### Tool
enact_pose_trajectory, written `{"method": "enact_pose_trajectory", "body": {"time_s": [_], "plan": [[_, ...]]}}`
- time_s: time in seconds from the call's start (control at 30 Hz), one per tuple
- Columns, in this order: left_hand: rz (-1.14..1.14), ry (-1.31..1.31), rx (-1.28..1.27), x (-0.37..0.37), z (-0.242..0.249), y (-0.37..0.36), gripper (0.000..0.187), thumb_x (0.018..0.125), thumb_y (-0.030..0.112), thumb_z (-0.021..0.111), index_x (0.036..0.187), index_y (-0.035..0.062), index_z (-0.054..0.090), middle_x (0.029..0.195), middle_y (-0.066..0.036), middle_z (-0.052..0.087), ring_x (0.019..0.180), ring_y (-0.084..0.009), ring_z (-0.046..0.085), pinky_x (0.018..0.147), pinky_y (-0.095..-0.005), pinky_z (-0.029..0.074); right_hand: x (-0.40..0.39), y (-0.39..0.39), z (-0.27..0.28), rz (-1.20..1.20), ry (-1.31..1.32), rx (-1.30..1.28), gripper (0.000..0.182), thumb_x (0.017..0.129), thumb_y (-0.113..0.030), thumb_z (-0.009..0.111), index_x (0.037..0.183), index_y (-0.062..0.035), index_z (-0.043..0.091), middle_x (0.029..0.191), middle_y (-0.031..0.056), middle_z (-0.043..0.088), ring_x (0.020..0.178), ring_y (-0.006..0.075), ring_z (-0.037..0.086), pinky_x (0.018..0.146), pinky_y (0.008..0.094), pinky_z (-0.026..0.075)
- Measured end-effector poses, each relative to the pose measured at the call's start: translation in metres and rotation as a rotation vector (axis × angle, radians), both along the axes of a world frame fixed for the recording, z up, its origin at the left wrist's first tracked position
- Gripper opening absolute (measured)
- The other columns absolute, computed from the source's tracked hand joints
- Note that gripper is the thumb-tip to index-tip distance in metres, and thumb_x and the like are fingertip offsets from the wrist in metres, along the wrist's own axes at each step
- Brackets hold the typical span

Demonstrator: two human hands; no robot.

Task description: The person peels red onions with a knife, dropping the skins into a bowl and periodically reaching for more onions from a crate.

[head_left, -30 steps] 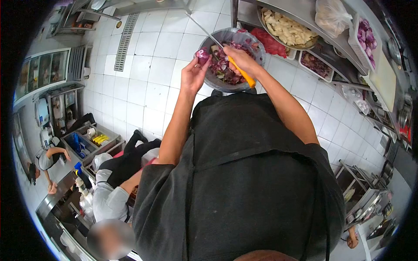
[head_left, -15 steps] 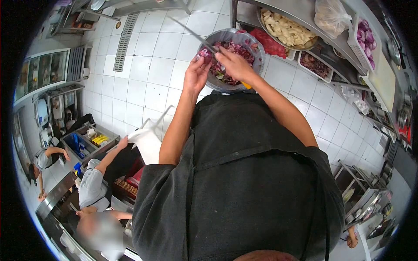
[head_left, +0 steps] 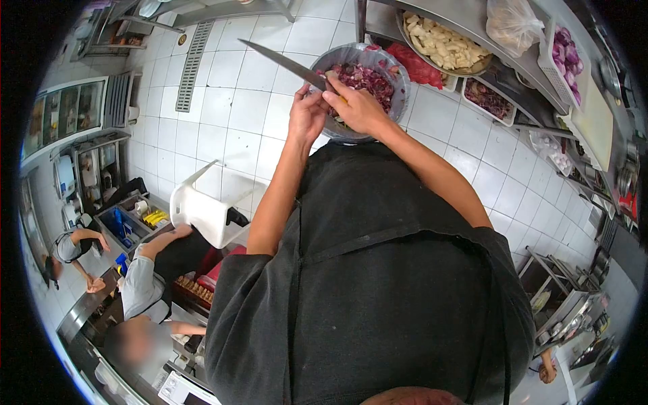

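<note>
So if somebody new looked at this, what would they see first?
Probably the long knife in the right hand, its blade pointing out over the white floor tiles. Next might come the bucket of purple-red pieces just past the black apron, and the white chair over on the picture's left side.

**Charcoal cloth from chest to hem**

The person wears a faded black apron (head_left: 378,297), matte and softly creased, over a loose dark top. A raised, slightly curved fold (head_left: 378,239) crosses its front. Narrow dark edging (head_left: 293,304) runs lengthwise down the left side. A few tiny pale specks dot the cloth. The left sleeve (head_left: 233,290) is short and wide, matching the apron's charcoal tone. Both forearms are bare, as are the left fingers (head_left: 310,102) and right fingers (head_left: 335,102).
</note>
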State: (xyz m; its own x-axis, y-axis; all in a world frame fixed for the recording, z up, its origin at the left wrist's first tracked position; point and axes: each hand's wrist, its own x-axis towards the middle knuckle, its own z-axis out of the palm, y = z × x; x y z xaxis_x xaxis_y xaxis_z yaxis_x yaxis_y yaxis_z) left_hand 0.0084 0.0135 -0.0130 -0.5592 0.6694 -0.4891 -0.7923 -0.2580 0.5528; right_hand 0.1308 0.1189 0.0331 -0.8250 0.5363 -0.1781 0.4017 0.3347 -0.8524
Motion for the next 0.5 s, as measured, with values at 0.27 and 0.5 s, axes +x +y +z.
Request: {"method": "enact_pose_trajectory", "body": {"time_s": [0.27,0.5], "plan": [[-0.142,-0.096,0.205,-0.002,0.004,-0.008,0.036,0.095,0.009,0.054,0.126,-0.0061,0.047,0.126,-0.021,0.055,0.121,-0.0316,0.052,0.11,-0.0441,0.038,0.009,0.028,0.001,-0.091,-0.04,-0.607,0.062,0.096,-0.05,0.048,0.139,-0.0049,0.049,0.069,0.0073,0.058,0.057,0.0168,0.056,0.054,0.0319,0.048],[-0.053,-0.216,0.162,-0.003,0.004,-0.004,0.028,0.097,0.016,0.052,0.116,-0.0036,0.056,0.12,-0.015,0.061,0.116,-0.0279,0.055,0.108,-0.042,0.041,0.008,0.02,0.011,-0.077,-0.1,-0.486,0.069,0.095,-0.051,0.048,0.144,-0.003,0.041,0.079,0.0131,0.065,0.068,0.0231,0.065,0.063,0.0336,0.052]]}}
